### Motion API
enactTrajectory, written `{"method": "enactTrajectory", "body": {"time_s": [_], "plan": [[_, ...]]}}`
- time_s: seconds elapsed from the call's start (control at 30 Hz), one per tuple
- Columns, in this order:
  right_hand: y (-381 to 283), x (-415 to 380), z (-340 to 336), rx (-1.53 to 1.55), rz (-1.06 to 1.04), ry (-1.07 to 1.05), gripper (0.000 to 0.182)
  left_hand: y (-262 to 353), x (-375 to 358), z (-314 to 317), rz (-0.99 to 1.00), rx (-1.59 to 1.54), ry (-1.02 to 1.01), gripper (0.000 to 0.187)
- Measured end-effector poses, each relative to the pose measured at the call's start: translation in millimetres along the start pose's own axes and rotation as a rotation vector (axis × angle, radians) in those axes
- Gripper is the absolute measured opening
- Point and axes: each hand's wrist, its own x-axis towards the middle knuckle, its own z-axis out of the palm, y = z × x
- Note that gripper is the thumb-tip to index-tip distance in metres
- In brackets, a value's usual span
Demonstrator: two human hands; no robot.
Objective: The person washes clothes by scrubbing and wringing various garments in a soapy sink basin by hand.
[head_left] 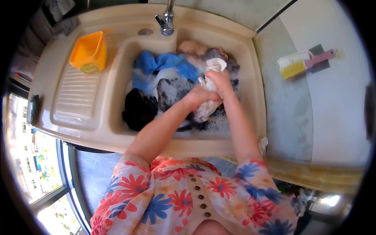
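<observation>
Both my hands grip a bunched white cloth point(207, 108) above the sink basin. My left hand point(201, 96) is closed around its lower middle part. Higher up and to the right, my right hand point(220, 81) is wrapped round the cloth near its top end. Soapy water with several wet garments lies below: a blue cloth point(172, 64) at the back, a black one point(138, 109) at the left and a beige one point(192, 47) at the back right.
The beige sink point(105, 98) has a ribbed drainboard at the left, with an orange plastic basket point(86, 51) on it. A chrome faucet point(167, 25) stands at the back. Brushes point(293, 69) hang on the right wall. A window is at the lower left.
</observation>
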Motion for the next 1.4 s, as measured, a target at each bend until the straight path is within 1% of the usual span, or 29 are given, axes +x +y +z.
{"method": "enactTrajectory", "body": {"time_s": [0.07,0.1,0.2,0.33,0.37,0.4,0.47,0.5,0.57,0.6,0.63,0.67,0.73,0.77,0.87,0.9,0.93,1.0,1.03,1.1,1.13,1.17,1.2,1.23,1.27,1.3,1.33,1.37,1.4], "plan": [[8.5,1.7,9.3,-0.088,-0.069,0.003,0.017,-34.5,22.3,-18.6,0.135,0.372,0.178,0.035],[12.4,2.1,15.0,-0.064,-0.087,0.065,0.015,-10.5,2.8,-6.1,0.115,0.676,0.313,0.031],[19.5,-6.9,22.0,0.131,0.015,0.093,0.015,9.3,2.8,-1.2,-0.18,1.171,0.356,0.044],[29.0,-30.5,23.3,0.126,0.09,-0.051,0.034,15.0,-11.5,-7.2,-0.126,1.43,0.274,0.041],[25.7,-37.1,22.7,0.103,0.102,-0.087,0.045,14.1,-12.0,-9.9,-0.094,1.482,0.254,0.04],[26.6,-38.3,21.6,0.114,0.078,-0.088,0.043,13.4,-12.5,-10.7,-0.062,1.534,0.232,0.04],[29.3,-39.8,18.2,0.138,0.031,-0.085,0.039,16.4,-14.2,-8.0,-0.067,1.534,0.232,0.041],[28.0,-38.2,15.6,0.146,0.061,-0.041,0.037,19.2,-14.4,-6.7,-0.068,1.536,0.233,0.042],[19.7,-29.6,10.3,0.168,0.119,0.046,0.033,23.7,-12.4,-8.9,0.05,1.363,0.266,0.047],[14.6,-24.6,7.5,0.303,0.093,0.064,0.028,27.3,-11.4,-11.4,0.109,1.28,0.281,0.05],[9.8,-16.3,2.6,0.265,0.06,0.104,0.028,32.1,-12.9,-18.3,0.111,1.002,0.208,0.066],[5.2,-8.2,-0.9,0.227,0.027,0.145,0.028,26.9,-7.5,-25.3,0.185,0.775,0.213,0.07],[-6.8,4.9,1.4,0.221,-0.268,0.217,0.028,8.8,7.8,-39.2,0.326,0.314,0.213,0.078],[-12.7,6.8,3.7,0.213,-0.414,0.253,0.027,11.2,4.5,-40.5,0.213,0.161,0.187,0.082],[-31.3,-7.5,23.1,-0.029,-0.594,0.332,0.025,15.5,-0.8,-39.9,-0.123,-0.361,0.064,0.083],[-34.6,-17.7,30.9,-0.103,-0.668,0.32,0.025,20.1,-3.6,-32.3,-0.064,-0.538,-0.043,0.073],[-25.0,-16.1,35.9,-0.036,-0.705,0.263,0.024,20.5,-2.0,-34.6,0.011,-0.615,-0.046,0.067],[-16.2,-23.6,42.2,0.032,-0.597,0.265,0.024,33.4,-5.3,-33.6,0.171,-0.762,-0.051,0.054],[-10.4,-25.6,45.2,0.188,-0.488,0.258,0.023,38.2,-5.8,-28.0,0.234,-0.829,0.185,0.028],[2.5,-27.8,49.9,0.499,-0.266,0.239,0.02,27.8,6.2,-45.6,0.481,-0.5,0.36,0.024],[9.0,-30.2,50.7,0.664,-0.098,0.196,0.02,22.0,13.9,-55.3,0.603,-0.333,0.438,0.025],[16.3,-32.1,49.5,0.819,0.073,0.144,0.02,39.5,-3.6,-27.4,0.533,-0.305,0.516,0.029],[27.4,-30.0,47.9,0.969,0.249,0.089,0.02,38.8,-7.3,-18.0,0.562,-0.065,0.563,0.023],[57.7,-17.6,40.8,1.095,0.349,-0.17,0.021,36.8,-12.0,-6.4,0.681,0.277,0.579,0.021],[68.2,-15.3,35.7,0.898,0.135,-0.278,0.024,33.8,-16.0,5.1,0.788,0.622,0.584,0.02],[64.4,-20.4,33.0,0.692,-0.072,-0.375,0.026,30.4,-18.7,14.5,0.915,0.798,0.517,0.019],[56.3,-23.0,17.9,0.235,-0.397,-0.506,0.027,27.1,-21.0,24.1,1.04,0.971,0.443,0.019],[35.7,-29.4,5.0,-0.155,-0.769,-0.512,0.03,24.4,-25.3,37.4,1.107,1.078,0.4,0.022],[17.5,-33.7,-4.3,0.087,-0.475,-0.657,0.029,20.1,-28.7,48.1,1.173,1.185,0.354,0.024]]}}
